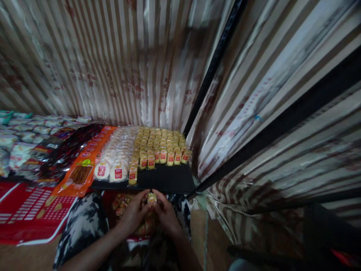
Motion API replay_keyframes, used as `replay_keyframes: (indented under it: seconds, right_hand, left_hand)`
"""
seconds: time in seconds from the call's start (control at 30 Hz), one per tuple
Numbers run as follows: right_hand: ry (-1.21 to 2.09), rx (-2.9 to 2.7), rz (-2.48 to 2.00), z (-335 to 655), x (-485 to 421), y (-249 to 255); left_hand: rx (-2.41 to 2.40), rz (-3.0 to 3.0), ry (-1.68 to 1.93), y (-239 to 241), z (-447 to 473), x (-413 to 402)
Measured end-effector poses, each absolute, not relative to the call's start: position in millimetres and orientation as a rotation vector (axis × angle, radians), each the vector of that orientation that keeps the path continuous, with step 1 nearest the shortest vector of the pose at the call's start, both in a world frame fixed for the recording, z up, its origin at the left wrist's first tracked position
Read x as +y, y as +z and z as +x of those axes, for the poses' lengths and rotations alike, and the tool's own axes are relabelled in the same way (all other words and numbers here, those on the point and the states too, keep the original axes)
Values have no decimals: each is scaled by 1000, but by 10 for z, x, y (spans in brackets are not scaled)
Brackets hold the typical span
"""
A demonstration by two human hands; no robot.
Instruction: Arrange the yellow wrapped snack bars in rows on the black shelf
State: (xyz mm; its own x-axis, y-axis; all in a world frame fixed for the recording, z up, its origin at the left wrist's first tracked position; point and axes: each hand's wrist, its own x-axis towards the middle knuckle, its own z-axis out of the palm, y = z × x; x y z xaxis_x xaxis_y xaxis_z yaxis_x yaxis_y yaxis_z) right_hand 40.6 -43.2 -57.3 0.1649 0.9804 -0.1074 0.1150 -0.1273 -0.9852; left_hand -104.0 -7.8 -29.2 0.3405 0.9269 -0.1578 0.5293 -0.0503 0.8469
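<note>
Both my hands meet in front of the black shelf edge, over my lap. My left hand (134, 212) and my right hand (167, 213) pinch one small yellow wrapped snack cake (152, 198) between their fingertips. Below them, a bag of loose wrapped snacks (119, 205) lies between my knees, partly covered by my hands. On the black shelf (166, 178) just beyond stand rows of similar yellow wrapped snack cakes (163, 156), each with a red label. To their left lie rows of round white packaged cakes (118, 172) in clear wrap.
Orange snack packets (81, 175), dark shiny packets (67, 154) and white packets (21, 154) fill the shelf's left side. A red printed sheet (36, 210) hangs below. Black poles (242, 154) and striped plastic sheeting (135, 60) enclose the back and right.
</note>
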Motion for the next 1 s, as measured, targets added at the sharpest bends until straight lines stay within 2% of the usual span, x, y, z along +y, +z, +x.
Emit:
replay_keyframes:
  seconds: [0.17, 0.47, 0.7, 1.0]
  right_hand:
    - [982, -1086, -1488, 466, -430, -486]
    - [318, -1180, -1653, 555, -375, -392]
    - [299, -1074, -1686, 879, -95, -644]
    - [336, -871, -1767, 1400, 512, -536]
  left_hand:
    - [1297, 1747, 619, -224, -841, 8]
    - [1335, 1916, 785, 34, -372, 465]
    - [1337, 2003, 744, 140, 218, 828]
    - [1419, 2028, 601, 49, 448, 943]
